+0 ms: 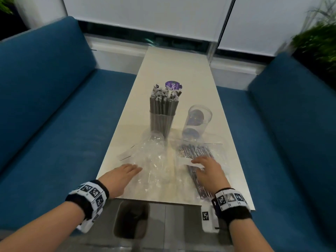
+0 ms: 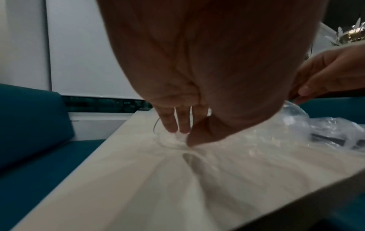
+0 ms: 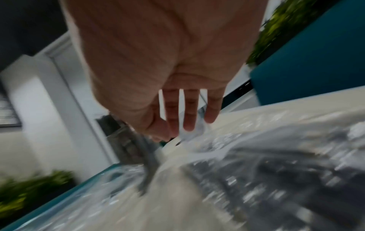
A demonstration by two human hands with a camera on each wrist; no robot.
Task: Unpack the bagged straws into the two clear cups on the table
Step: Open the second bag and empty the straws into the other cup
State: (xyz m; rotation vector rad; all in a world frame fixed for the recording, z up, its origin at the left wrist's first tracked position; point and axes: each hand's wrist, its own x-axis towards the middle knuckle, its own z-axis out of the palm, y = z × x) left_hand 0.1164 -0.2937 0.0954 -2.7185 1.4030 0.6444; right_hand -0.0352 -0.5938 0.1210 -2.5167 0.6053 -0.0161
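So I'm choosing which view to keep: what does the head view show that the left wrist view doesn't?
Only the head view: the cup packed with straws, the empty clear cup, and the full bag of straws under the right hand.
Only the left wrist view: left fingertips touching plastic.
Both: the left hand on the empty bag, on the table.

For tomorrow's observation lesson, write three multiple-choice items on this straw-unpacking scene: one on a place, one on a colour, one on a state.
1. Where does the bag still holding straws lie?
A. under the right hand
B. on the left sofa
C. inside a cup

2. What colour are the sofas?
A. red
B. blue
C. yellow

3. What state is the right-side clear cup in?
A. packed with straws
B. upside down
C. holding no straws

Answers:
1 A, the right hand rests on it.
2 B, both seats are blue.
3 C, only the left cup holds straws.
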